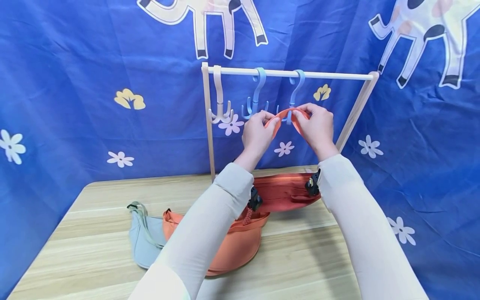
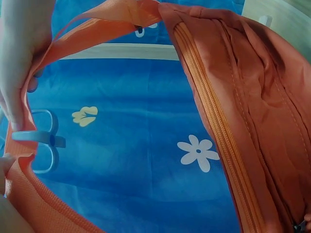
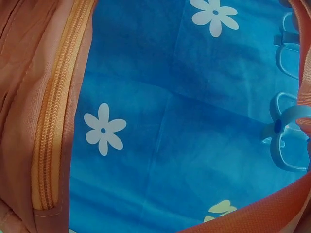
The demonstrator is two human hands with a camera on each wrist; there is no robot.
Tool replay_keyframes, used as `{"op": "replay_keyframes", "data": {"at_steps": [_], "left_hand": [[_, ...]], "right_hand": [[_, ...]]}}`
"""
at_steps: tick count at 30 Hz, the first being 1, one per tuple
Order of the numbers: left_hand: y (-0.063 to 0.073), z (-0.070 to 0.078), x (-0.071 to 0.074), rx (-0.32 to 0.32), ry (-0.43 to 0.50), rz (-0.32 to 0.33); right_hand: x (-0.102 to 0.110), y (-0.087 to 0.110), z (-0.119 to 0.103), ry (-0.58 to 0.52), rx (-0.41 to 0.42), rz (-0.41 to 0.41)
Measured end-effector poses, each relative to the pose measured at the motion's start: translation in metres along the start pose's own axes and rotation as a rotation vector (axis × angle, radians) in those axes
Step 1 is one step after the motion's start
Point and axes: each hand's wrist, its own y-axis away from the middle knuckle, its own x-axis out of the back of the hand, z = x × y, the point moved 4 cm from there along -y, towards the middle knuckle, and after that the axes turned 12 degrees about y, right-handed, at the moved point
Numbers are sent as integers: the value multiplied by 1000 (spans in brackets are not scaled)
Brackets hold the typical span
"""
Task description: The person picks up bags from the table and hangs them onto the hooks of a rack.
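"As you go left to right, what is outstanding?"
"Grey-blue bag (image 1: pixel 143 239) and orange bag (image 1: pixel 238 250): on the table (image 1: pixel 93 233), unhung. White hook (image 1: pixel 218 85), middle blue hook (image 1: pixel 259 84): bare."
"And under way?"
"Left hand (image 1: pixel 258 133) closely pinches the red bag's (image 1: pixel 286 191) strap (image 2: pixel 53 208) at the right blue hook (image 1: pixel 295 93); right hand (image 1: pixel 318 127) likewise. Whether the strap is seated, I cannot tell."

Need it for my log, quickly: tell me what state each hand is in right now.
Left hand: closed, pinching the orange strap.
Right hand: closed, pinching the same strap farther right.
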Motion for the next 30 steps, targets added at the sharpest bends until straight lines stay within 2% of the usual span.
{"op": "replay_keyframes", "data": {"at_steps": [8, 12, 19, 30], "left_hand": [[2, -3, -4, 28, -32, -32], [2, -5, -6, 36, -59, -56], [7, -15, -7, 86, -100, -111], [7, -31, -2, 87, -56, -134]], "right_hand": [[-2, 1, 5, 5, -16, 9], [-1, 0, 7, 16, -46, 0], [-2, 3, 19, 46, -118, -11], [-9, 14, 38, -2, -102, 38]]}}
